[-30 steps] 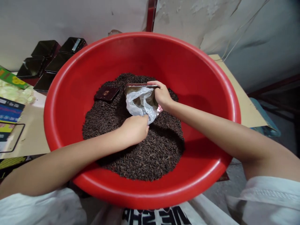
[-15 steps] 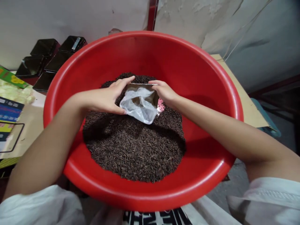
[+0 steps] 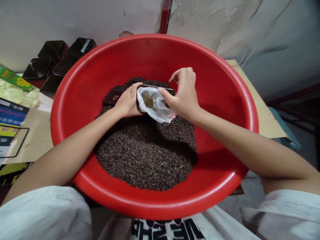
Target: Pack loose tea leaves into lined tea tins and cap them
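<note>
A tin lined with a clear plastic bag is tilted with its mouth toward me, above dark loose tea leaves in a big red basin. Wrapped round the tin's left side, my left hand grips it. My right hand is at the tin's right side; its thumb touches the bag near the rim, while the bent fingers stand away from the thumb, above the tin. A dark lid-like piece lies on the leaves beside my left hand. Something pink shows below my right hand.
Several black tins stand on the left behind the basin. Nearer, a green packet and printed bags lie on a table. A tan board is on the right, and a peeling wall rises behind.
My right hand has lifted off the tin's back edge, its fingers now raised. My left hand has shifted round the tin's side, uncovering the dark piece. The bag's mouth is spread wider.
</note>
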Available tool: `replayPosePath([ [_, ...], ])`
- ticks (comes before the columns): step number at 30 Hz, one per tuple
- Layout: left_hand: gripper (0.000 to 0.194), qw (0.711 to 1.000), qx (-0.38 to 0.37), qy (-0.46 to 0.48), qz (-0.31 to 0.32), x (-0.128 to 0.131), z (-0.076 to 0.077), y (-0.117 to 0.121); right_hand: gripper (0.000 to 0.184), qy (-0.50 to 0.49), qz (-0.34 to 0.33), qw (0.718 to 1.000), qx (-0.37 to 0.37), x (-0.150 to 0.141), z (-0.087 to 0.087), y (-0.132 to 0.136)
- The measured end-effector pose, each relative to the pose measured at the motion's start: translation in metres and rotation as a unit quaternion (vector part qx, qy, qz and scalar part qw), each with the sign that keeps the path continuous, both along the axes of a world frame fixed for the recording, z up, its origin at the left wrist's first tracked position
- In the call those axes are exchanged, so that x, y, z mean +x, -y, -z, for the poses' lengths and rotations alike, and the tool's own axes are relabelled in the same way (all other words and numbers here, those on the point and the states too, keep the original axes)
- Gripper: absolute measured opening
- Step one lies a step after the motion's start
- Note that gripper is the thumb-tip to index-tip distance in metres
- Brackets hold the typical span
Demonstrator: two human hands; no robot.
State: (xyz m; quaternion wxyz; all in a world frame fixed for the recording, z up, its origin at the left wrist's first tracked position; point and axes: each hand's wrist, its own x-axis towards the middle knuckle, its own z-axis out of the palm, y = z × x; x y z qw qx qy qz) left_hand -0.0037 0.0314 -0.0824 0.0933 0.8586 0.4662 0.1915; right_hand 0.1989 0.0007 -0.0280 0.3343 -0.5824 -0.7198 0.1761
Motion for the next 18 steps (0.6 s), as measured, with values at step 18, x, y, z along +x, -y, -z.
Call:
replayPosePath([
  [18, 0.095, 0.997, 0.070, 0.034, -0.022, 0.009, 0.006, 0.013, 0.017, 0.192, -0.027, 0.981, -0.014, 0.008, -0.020, 0.005],
])
